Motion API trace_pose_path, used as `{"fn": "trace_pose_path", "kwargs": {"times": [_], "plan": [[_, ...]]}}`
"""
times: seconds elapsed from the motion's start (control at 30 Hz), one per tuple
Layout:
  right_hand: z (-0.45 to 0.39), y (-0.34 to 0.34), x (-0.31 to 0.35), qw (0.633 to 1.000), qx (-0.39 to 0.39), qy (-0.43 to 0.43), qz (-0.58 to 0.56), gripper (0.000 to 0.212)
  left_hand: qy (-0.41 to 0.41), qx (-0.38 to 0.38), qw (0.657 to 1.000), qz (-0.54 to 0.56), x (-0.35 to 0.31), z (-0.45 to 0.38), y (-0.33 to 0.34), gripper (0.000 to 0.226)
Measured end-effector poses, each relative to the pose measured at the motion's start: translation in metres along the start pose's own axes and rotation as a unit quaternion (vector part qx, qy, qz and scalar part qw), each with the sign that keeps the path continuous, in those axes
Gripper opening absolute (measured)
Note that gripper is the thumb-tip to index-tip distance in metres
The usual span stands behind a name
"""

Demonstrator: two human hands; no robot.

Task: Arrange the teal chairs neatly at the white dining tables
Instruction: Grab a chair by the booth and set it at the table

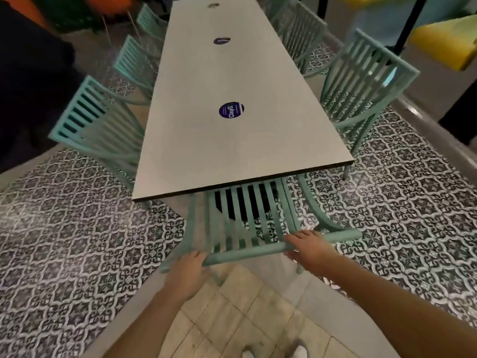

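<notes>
Both hands are clamped on the top rail of the end chair (247, 223), left hand (189, 267) near the left corner of the rail and right hand (308, 248) further toward the right, fingers curled over the bar. So a two-handed grip, hands well apart, which is what you want for steering it.

That chair sits at the near short end of the long white counter (232, 140), seat already partly tucked under the edge, backrest tilted toward the person. It looks slightly skewed to me, the right end of the rail sitting further off than the left, so I'd say the job here is squaring it up, not just shoving it in. Push evenly with both hands, ease the right side round, and stop when the backrest runs parallel to the counter edge.

Room-wise: the counter's dark front edge is right above the slats, so don't lift the chair or it'll knock the underside. The right front chair (361, 81) stands just beside the near right corner and the left front chair (95, 120) just beside the left one, so the end chair's legs have limited sideways play. Behind the person the patterned floor (77, 241) is open, plenty of space to step back. More teal chairs line both long sides further up.
</notes>
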State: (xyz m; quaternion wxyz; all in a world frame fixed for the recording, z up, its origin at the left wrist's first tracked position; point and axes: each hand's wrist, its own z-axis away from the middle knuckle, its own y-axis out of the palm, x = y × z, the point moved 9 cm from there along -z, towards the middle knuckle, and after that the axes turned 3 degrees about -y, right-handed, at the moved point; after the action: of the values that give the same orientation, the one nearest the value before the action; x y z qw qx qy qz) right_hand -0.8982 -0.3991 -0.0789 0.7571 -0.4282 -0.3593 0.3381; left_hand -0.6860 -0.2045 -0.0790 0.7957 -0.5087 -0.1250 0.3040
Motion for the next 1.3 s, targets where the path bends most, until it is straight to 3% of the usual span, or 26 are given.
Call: {"fn": "trace_pose_path", "kwargs": {"times": [0.37, 0.6, 0.8, 0.9, 1.3], "plan": [[0.012, 0.002, 0.009, 0.999, 0.035, 0.021, 0.021, 0.027, -0.001, -0.043, 0.994, -0.102, 0.002, 0.02, -0.001, 0.04], [0.051, 0.031, 0.01, 0.999, 0.03, 0.014, 0.021, 0.042, 0.026, -0.064, 0.996, -0.063, 0.002, 0.056, 0.032, 0.043], [0.074, 0.043, 0.017, 0.999, 0.026, 0.024, 0.031, 0.042, 0.016, -0.086, 0.992, -0.088, 0.001, 0.084, 0.039, 0.031], [0.083, 0.046, 0.022, 0.999, 0.022, 0.023, 0.029, 0.04, 0.021, -0.075, 0.996, -0.046, -0.001, 0.093, 0.043, 0.034], [0.11, 0.055, 0.034, 1.0, 0.005, 0.02, 0.02, 0.038, 0.014, -0.04, 0.997, -0.068, -0.002, 0.115, 0.057, 0.041]]}}
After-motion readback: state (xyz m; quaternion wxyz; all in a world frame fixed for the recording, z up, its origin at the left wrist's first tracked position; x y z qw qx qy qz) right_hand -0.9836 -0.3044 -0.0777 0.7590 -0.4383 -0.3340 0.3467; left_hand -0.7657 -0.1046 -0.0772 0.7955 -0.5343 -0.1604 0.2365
